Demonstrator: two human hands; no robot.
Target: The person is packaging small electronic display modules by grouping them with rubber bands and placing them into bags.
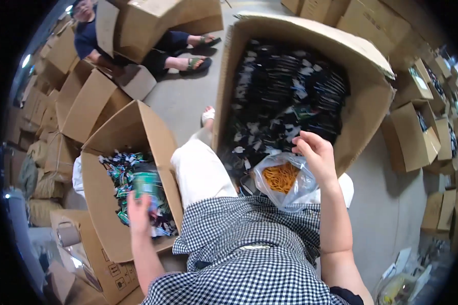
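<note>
My left hand (139, 209) holds a stack of green packets (146, 185) over the cardboard box on my left (130, 127), which is part full of mixed green, blue and black packets. My right hand (315, 151) is raised with curled fingers at the near edge of the large cardboard box (364, 109) in front of me, filled with several black and white packets (290, 94). Whether it holds anything I cannot tell. Just below that hand a clear plastic bag of orange rubber bands (282, 179) rests on my lap.
Another person (152, 48) sits on the floor at the far left behind an open carton. Cardboard boxes are stacked along the left wall (61, 56) and to the right (412, 134). Grey concrete floor (188, 96) lies between the boxes. A tape roll (68, 236) sits low left.
</note>
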